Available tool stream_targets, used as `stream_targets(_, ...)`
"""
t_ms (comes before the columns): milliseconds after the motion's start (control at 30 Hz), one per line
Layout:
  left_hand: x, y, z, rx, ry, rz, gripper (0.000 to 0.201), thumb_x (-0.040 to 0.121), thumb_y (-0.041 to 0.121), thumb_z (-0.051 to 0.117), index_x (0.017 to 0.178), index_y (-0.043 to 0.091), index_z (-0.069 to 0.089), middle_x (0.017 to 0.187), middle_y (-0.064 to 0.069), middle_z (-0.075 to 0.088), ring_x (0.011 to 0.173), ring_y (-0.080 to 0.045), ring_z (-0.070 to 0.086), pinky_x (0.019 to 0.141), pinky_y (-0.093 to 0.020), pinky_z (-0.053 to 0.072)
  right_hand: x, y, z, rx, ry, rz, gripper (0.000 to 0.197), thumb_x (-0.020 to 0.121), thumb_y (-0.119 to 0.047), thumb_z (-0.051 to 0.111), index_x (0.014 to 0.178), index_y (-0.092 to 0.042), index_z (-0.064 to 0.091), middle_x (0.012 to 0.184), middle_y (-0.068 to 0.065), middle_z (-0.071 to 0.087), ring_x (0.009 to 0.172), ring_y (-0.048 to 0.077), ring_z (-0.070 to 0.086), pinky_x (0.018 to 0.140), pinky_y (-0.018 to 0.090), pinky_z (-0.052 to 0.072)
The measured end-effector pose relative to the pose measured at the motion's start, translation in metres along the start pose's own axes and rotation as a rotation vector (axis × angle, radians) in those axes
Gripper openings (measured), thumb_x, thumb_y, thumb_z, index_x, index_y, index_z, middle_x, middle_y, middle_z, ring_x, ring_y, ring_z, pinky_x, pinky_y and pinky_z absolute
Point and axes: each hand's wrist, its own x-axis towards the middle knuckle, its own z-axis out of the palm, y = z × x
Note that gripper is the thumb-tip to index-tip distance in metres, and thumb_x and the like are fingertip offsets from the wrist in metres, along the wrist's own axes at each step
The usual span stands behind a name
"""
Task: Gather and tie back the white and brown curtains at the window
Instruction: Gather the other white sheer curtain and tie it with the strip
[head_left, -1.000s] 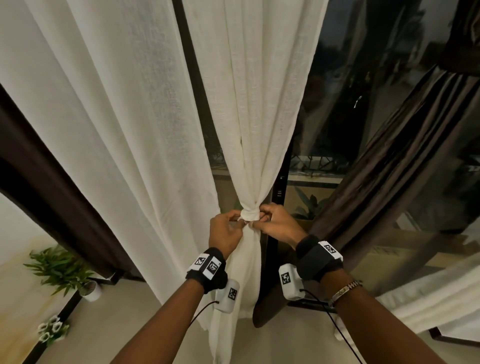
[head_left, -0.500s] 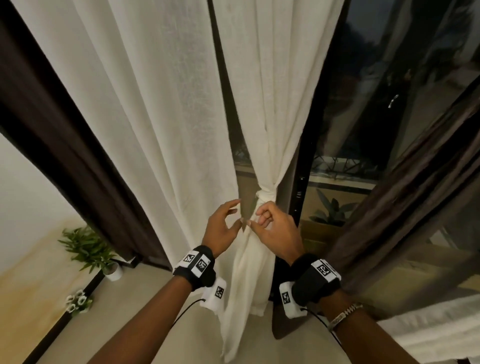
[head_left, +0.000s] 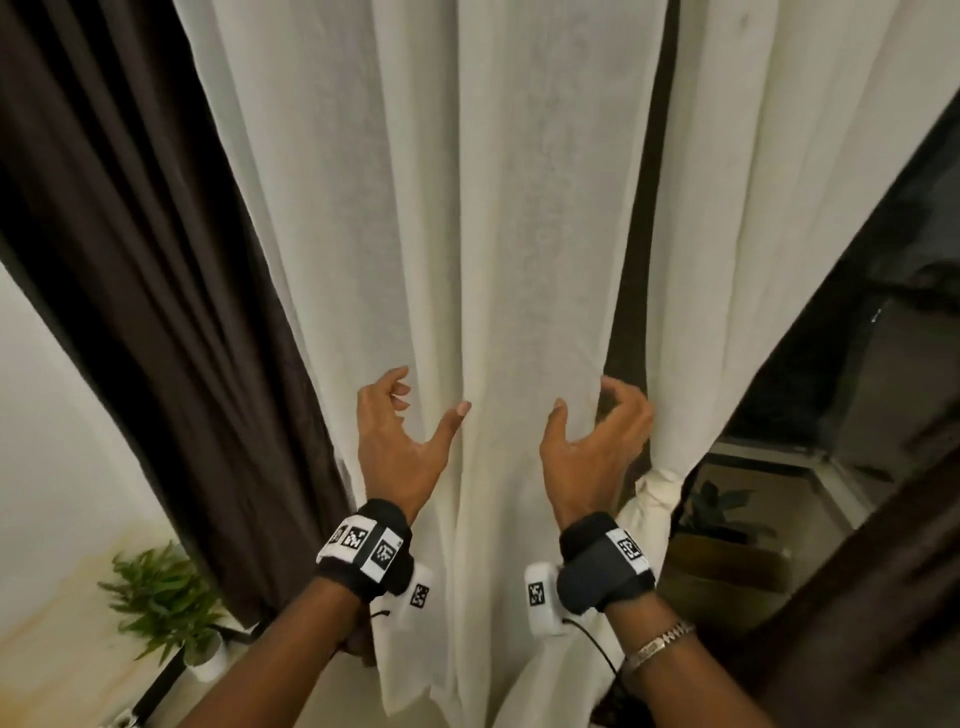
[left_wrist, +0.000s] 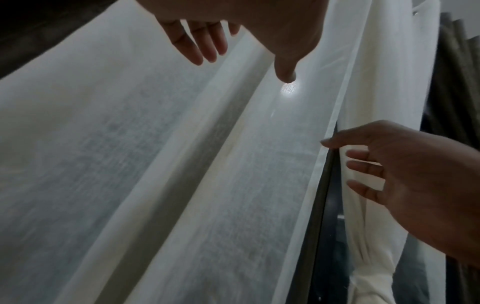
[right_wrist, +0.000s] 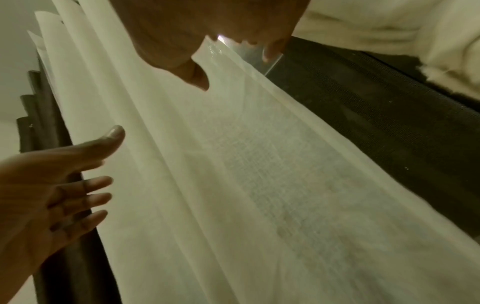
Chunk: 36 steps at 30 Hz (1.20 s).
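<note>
A green potted plant (head_left: 161, 597) in a small white pot (head_left: 205, 657) stands on the floor (head_left: 67, 670) at lower left, near a pale wall (head_left: 47, 415). Another leafy plant (head_left: 724, 506) shows behind the window glass (head_left: 857, 374) at right.

We see a pale wall (head_left: 47, 415) at left above a beige floor (head_left: 67, 670). A potted green plant (head_left: 161, 597) stands there. Dark window glass (head_left: 852, 374) shows at right.
</note>
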Motion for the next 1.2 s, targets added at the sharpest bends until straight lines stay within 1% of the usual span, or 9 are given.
stream_targets(200,0.041,0.009,0.003,0.129,-0.4,0.137,0.057,0.085,0.076,0.066,0.13,0.042,0.064,0.077,0.016,0.065,0.074,-0.002,0.062,0.074,-0.031,0.058,0.024,-0.013,0.031,-0.009,-0.114,0.313,0.095,0.087,-0.039,0.083,0.157,-0.027,0.021,0.162,0.009,0.038,0.146,0.033,0.043,0.117,0.058,0.035)
stream_targets(300,0.052,0.005,0.016,0.205,-0.488,0.051,0.078,0.079,0.088,0.058,0.141,0.041,0.053,0.068,0.015,0.069,0.073,-0.001,0.068,0.075,-0.031,0.059,0.036,-0.018,0.029,0.019,-0.222,0.326,0.058,0.098,-0.027,0.071,0.149,-0.017,0.044,0.146,0.011,0.06,0.134,0.033,0.058,0.11,0.043,0.047)
stream_targets(433,0.052,-0.005,0.026,0.156,-0.404,-0.091,0.038,0.093,0.063,0.063,0.115,0.031,0.059,0.074,0.01,0.066,0.078,-0.017,0.07,0.075,-0.04,0.06,0.021,-0.022,0.02,0.055,-0.49,0.255,0.033,0.104,-0.017,0.062,0.136,-0.013,0.065,0.131,0.002,0.072,0.119,0.02,0.067,0.105,0.037,0.054)
stream_targets(533,0.043,-0.007,0.024,0.09,-0.268,-0.054,0.019,0.097,0.043,0.066,0.093,0.025,0.064,0.087,0.01,0.065,0.076,-0.011,0.066,0.073,-0.04,0.06,0.016,-0.028,0.013,0.028,-0.321,0.186,0.023,0.104,-0.018,0.061,0.127,-0.018,0.067,0.122,-0.001,0.073,0.108,0.015,0.068,0.099,0.035,0.056)
stream_targets(633,0.024,-0.002,0.023,0.025,-0.334,0.162,0.019,0.093,0.043,0.07,0.099,0.025,0.07,0.117,0.015,0.055,0.093,-0.003,0.063,0.073,-0.028,0.06,0.013,-0.044,0.009,0.151,-0.237,0.191,0.021,0.106,-0.038,0.058,0.12,-0.023,0.063,0.115,-0.01,0.072,0.105,0.008,0.069,0.097,0.038,0.059)
stream_targets(767,0.005,0.008,0.024,-0.197,-0.582,0.289,0.03,0.092,0.03,0.069,0.121,0.023,0.069,0.124,0.01,0.062,0.104,-0.008,0.066,0.084,-0.035,0.062,0.007,-0.067,0.018,0.237,-0.602,0.147,0.044,0.097,-0.063,0.059,0.131,-0.037,0.049,0.118,-0.02,0.067,0.105,-0.006,0.067,0.088,0.02,0.057)
stream_targets(967,0.028,-0.013,0.004,-0.059,0.006,0.117,0.046,0.082,0.018,0.077,0.125,0.023,0.06,0.124,0.003,0.051,0.104,-0.017,0.061,0.08,-0.031,0.059,0.025,-0.049,0.031,-0.004,-0.392,0.05,0.034,0.109,-0.031,0.051,0.136,-0.014,0.063,0.118,0.002,0.074,0.106,0.018,0.071,0.09,0.025,0.053)
stream_targets(1067,0.059,-0.026,0.007,0.002,-0.057,-0.096,0.048,0.086,0.03,0.08,0.129,0.021,0.06,0.125,0.003,0.051,0.109,-0.02,0.062,0.085,-0.03,0.056,0.022,-0.05,0.035,-0.011,-0.452,0.088,0.039,0.109,-0.043,0.048,0.138,-0.019,0.058,0.124,0.002,0.072,0.114,0.023,0.07,0.098,0.04,0.059)
stream_targets(1200,0.037,-0.013,0.004,-0.014,-0.206,0.105,0.007,0.095,0.022,0.071,0.102,0.02,0.069,0.092,0.006,0.071,0.078,-0.013,0.067,0.073,-0.038,0.06,0.008,-0.067,0.033,0.187,-0.59,0.024,0.067,0.095,-0.066,0.062,0.15,-0.034,0.04,0.142,-0.015,0.059,0.124,0.003,0.06,0.101,0.026,0.053)
